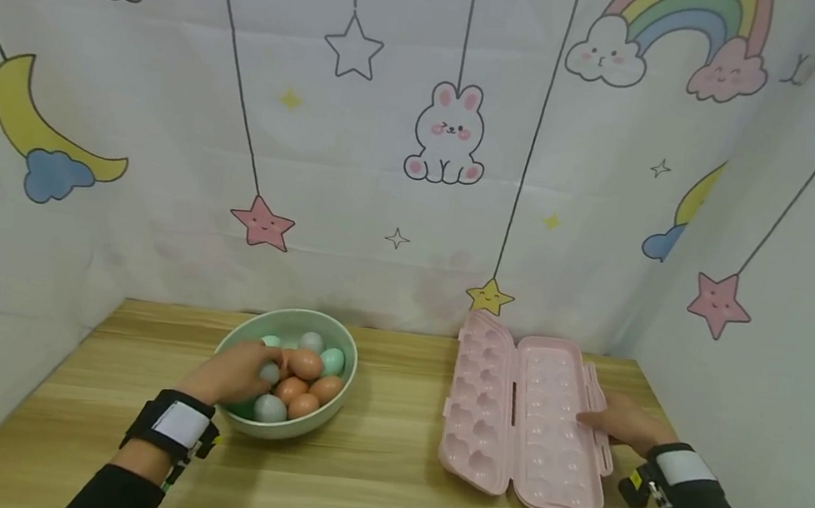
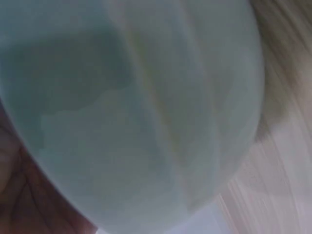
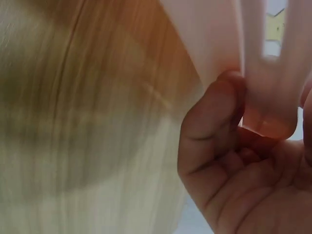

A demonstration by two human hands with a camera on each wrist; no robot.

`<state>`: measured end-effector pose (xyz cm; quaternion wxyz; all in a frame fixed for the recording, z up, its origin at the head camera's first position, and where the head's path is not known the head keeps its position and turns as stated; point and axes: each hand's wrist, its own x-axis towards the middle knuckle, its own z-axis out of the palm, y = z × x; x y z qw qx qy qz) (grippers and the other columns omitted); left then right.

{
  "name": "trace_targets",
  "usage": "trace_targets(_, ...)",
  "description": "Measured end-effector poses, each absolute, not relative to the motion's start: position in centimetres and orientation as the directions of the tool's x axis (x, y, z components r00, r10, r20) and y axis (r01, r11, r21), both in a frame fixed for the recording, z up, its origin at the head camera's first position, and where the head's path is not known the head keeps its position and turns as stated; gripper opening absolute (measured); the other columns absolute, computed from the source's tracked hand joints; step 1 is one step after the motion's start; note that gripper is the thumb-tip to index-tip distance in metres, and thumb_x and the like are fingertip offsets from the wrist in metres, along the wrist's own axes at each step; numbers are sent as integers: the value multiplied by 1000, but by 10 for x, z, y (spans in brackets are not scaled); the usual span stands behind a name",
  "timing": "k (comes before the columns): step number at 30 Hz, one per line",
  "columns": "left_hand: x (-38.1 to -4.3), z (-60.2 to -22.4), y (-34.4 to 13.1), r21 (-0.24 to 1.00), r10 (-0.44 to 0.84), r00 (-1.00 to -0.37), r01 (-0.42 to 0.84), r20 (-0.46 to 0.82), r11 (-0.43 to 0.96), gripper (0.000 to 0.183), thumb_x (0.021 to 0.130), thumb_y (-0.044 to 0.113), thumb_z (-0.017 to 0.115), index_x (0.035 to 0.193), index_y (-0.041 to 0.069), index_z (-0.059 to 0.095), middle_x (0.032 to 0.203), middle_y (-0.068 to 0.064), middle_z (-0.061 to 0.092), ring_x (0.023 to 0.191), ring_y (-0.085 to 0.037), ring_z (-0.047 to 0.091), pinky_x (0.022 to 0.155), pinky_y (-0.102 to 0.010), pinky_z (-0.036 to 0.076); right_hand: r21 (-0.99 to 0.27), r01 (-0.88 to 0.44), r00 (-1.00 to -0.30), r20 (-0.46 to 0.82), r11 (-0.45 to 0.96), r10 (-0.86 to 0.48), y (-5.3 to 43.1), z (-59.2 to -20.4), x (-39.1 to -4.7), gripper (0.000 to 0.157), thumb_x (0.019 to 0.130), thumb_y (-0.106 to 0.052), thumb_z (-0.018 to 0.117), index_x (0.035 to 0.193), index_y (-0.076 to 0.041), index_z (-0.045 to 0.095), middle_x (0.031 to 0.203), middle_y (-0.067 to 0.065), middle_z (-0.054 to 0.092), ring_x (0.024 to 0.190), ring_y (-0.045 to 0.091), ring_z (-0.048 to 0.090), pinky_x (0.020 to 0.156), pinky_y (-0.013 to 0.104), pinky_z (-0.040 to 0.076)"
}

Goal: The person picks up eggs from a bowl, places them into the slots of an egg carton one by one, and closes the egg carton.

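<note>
My left hand [image 1: 237, 370] reaches over the left rim of a pale green bowl [image 1: 287, 431]. Its thumb and fingers pinch a grey-blue egg [image 1: 269, 372] inside the bowl. Around it lie several brown eggs [image 1: 306, 364], grey ones [image 1: 271, 409] and mint-green ones [image 1: 332, 361]. The bowl's outer wall [image 2: 146, 122] fills most of the left wrist view and hides the fingertips. My right hand [image 1: 626, 420] grips the right edge of an opened pink egg carton [image 1: 554, 426]. In the right wrist view, curled fingers [image 3: 209, 112] hold the carton's edge flap [image 3: 268, 97].
Bowl and carton stand apart on a wood-grain table [image 1: 385, 453], bowl left, carton right. The carton's lid [image 1: 477, 404] lies open on its left side, and its cups hold no eggs. A printed cloth [image 1: 346, 264] encloses the table's back and sides.
</note>
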<state>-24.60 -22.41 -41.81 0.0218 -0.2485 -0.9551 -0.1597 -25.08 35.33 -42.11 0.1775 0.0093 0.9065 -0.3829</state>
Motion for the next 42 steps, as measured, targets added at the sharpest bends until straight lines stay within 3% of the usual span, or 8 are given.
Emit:
trace_targets(6,-245,-415,-227,275,487,-853,521,185,808,23,73,7,69,96,6,67,83,0,60,75,-15,52,73,-39,45,-693,108,-955,-272,713,-120,338,-412,-246,60,91,-14,58,135,20,35,108,24,61,86,27,65,72,42,53)
trace_targets(11,-244,-413,-225,259,486,-856,516,176,816,29,74,9,69,102,2,68,89,-5,63,82,-23,57,78,-43,46,-653,102,-967,-242,751,-79,332,-411,-246,57,89,-12,56,134,19,39,108,24,61,86,25,63,72,41,52)
trace_targets(20,-247,-417,-220,306,445,-882,471,156,827,36,73,9,70,108,-1,67,96,-14,61,89,-30,59,80,-46,47,-590,64,-991,-133,805,-19,325,-412,-242,48,85,-11,55,123,19,50,93,17,62,73,21,60,60,34,50)
trace_targets(27,-249,-408,-215,324,437,-875,483,208,813,40,78,9,71,115,-5,65,102,-15,66,97,-33,61,85,-47,46,-602,50,-990,-137,797,-42,314,-398,-240,55,87,-12,55,129,21,42,99,23,62,76,22,62,62,36,53)
trace_targets(37,-246,-383,-177,386,449,-869,495,208,778,52,84,12,68,133,-1,56,124,-19,57,108,-29,55,90,-44,44,-634,-1,-989,-111,773,-93,307,-390,-239,56,88,-11,54,133,19,40,102,24,61,77,23,62,64,35,53)
trace_targets(42,-243,-373,-153,379,492,-850,526,189,762,53,85,9,66,136,-1,54,124,-20,56,106,-28,56,88,-41,44,-657,-10,-989,-107,754,-106,301,-388,-235,54,89,-11,55,132,19,41,104,25,61,79,24,62,64,36,53)
